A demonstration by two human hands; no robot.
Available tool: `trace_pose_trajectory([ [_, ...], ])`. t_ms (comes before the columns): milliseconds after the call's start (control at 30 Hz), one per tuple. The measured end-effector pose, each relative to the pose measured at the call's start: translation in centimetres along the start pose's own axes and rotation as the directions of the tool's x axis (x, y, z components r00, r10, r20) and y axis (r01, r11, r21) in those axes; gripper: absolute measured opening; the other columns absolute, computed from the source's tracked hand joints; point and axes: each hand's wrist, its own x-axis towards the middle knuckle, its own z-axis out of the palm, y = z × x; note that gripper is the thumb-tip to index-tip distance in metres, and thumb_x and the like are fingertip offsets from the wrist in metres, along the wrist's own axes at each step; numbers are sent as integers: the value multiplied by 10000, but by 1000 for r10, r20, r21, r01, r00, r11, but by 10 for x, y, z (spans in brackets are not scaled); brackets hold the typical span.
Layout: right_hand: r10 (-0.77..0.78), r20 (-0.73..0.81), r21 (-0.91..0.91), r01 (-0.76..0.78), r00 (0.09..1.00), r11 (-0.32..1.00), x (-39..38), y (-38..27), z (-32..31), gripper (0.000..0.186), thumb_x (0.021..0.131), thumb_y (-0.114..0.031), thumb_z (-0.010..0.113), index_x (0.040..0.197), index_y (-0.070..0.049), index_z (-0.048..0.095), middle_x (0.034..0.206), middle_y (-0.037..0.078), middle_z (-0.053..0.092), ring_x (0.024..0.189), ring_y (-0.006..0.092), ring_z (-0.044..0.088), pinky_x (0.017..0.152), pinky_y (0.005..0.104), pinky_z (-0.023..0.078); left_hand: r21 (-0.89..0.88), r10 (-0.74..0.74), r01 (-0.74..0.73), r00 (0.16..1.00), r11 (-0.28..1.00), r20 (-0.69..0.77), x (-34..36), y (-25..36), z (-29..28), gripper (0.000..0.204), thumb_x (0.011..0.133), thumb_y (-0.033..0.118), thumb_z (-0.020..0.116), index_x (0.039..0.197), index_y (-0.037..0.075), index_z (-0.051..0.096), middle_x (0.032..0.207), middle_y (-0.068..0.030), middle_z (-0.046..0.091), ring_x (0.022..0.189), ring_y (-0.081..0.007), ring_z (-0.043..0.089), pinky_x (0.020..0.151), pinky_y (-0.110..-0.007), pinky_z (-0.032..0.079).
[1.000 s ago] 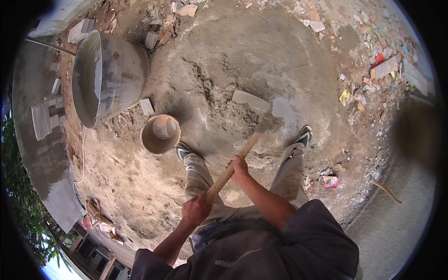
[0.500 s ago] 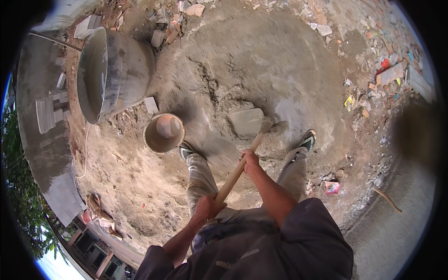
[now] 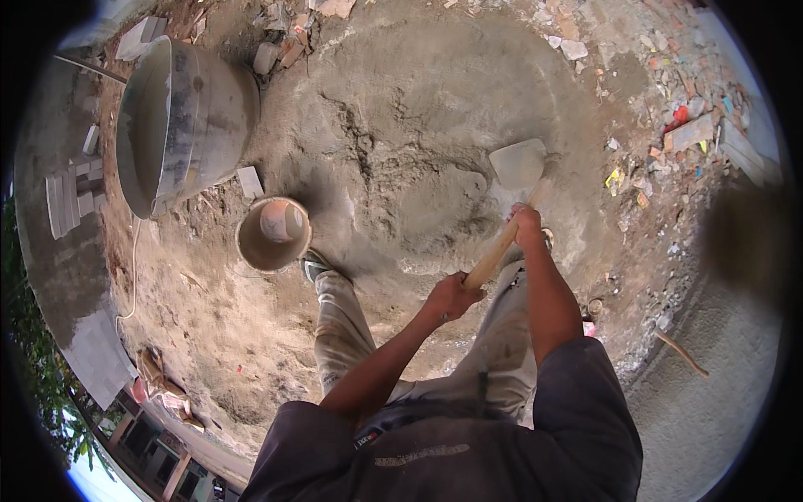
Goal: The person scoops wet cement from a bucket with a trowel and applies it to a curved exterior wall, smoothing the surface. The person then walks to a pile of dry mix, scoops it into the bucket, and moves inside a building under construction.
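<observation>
My left hand (image 3: 454,296) grips the wooden handle (image 3: 493,255) of a shovel or hoe near its lower end in the picture. Farther up, my right hand (image 3: 525,222) is wrapped round the same handle. The pale, mortar-coated blade (image 3: 519,165) rests on the wet grey mortar, right of a churned, lumpy patch (image 3: 435,197). A small bucket (image 3: 260,246) with a pale thing inside stands just left of my left foot (image 3: 318,268).
A large tub (image 3: 209,117) of greyish liquid stands at the upper left, near pale blocks (image 3: 67,203) and a thin hose (image 3: 135,276). Rubble and litter (image 3: 686,134) lie along the right. A stick (image 3: 682,351) lies at the lower right beside a rough pale strip.
Both my hands and the tool have moved up and to the right, shifting the blade from the middle of the mortar toward its right side.
</observation>
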Motion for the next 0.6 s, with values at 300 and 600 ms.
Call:
trace_pose_trajectory([
  [300,387,118,192,-404,914,894,-143,177,129,65,803,-37,546,814,-19,485,701,83,462,614,225,505,553,392,489,102,-294,295,955,950,-26,-156,-67,-133,531,695,322,777,1042,-37,595,779,-113,633,660,-161,589,618,-311,475],
  [600,264,206,398,-327,942,857,-193,178,79,194,783,-3,561,914,-79,439,818,68,454,654,226,498,651,426,486,466,-121,104,993,879,6,-151,-157,-146,656,643,263,791,1223,82,545,956,-147,667,834,-244,657,760,-334,504],
])
